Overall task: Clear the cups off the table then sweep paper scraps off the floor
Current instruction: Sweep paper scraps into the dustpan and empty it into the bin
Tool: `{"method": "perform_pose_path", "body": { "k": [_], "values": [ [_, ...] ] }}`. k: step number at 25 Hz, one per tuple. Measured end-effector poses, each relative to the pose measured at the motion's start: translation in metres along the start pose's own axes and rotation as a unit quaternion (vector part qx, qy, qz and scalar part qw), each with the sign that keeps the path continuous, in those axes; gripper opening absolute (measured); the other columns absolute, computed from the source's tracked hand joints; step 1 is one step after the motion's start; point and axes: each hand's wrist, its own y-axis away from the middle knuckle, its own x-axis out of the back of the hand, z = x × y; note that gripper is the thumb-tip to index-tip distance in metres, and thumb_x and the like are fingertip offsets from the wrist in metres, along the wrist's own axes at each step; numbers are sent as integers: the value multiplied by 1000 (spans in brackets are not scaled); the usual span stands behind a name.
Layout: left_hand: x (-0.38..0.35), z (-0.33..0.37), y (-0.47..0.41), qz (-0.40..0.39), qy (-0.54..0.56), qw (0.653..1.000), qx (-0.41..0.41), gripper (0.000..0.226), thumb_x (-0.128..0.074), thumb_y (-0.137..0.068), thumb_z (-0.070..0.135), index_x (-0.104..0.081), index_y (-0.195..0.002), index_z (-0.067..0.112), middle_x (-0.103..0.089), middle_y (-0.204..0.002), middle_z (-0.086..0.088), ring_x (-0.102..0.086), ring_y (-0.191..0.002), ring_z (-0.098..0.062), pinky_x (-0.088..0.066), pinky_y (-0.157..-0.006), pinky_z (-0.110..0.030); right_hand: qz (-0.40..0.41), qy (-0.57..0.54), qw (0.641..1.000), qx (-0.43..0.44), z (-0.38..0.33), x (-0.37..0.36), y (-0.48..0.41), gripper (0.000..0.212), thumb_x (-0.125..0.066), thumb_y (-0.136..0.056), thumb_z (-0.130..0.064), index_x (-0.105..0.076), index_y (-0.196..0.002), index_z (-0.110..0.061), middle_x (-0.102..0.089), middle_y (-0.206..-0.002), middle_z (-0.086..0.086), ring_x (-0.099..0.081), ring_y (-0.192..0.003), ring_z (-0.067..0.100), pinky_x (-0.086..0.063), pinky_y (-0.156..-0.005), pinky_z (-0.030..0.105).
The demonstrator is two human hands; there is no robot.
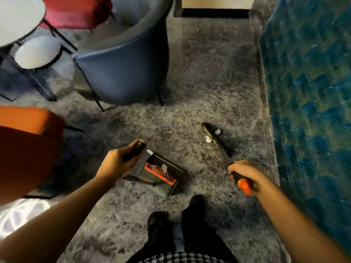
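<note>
head view, looking down at the floor. your left hand is curled round the black handle of the dustpan, fingers closed tight on it. the pan rests on the grey carpet just ahead of your feet, its orange comb strip facing up. one white paper scrap lies inside the pan on the comb; a second scrap sits at the pan's far edge, close to the handle.

your right hand grips the broom near its orange end cap, fingers wrapped fully round the shaft. the shaft slants away from you, up and to the left in the frame, and the dark head meets the carpet well apart from the pan, to its right. two more scraps flank the head: one on its right side, one on its left, both touching or just beside it; blur hides which.

surroundings: a blue chair beyond the pan, an orange chair at left, a red chair behind, a round white bench at top left, and a blue-green patterned surface along the right edge.
</note>
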Motion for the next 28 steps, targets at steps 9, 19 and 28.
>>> {"method": "perform_pose_path", "body": {
  "k": [9, 19, 28],
  "values": [
    [24, -28, 34, 28, 0, 1000, 5, 55, -74, -81, 17, -55, -132, 22, -72, -103, -4, -57, -87, 7, -47, -73, -18, -72, 103, 991, 37, -30, -47, -3, 21, -50, -78, 13, -48, -66, -4, -44, -28, 3, -41, -21, 11, -33, -29, 13],
    [77, -43, 68, 70, 23, 997, -9, 54, -74, -81, 13, -55, -132, 15, -52, -61, 22, -46, -46, 16, -32, -46, -7, -135, 42, 990, 6, -74, -42, 24, 53, -34, -90, 16, -25, -142, 10, -37, -62, 11, -39, -20, 9, -30, -27, 10],
    [97, -85, 126, 138, 31, 989, 40, 54, -74, -81, 18, -56, -132, 18, -55, -63, 14, -44, -52, 4, -37, -53, -16, -68, 175, 979, 82, -61, -94, 31, 18, -47, -80, 15, -49, -68, 2, -46, -40, 11, -39, -23, 14, -32, -29, 14]
  ]
}}
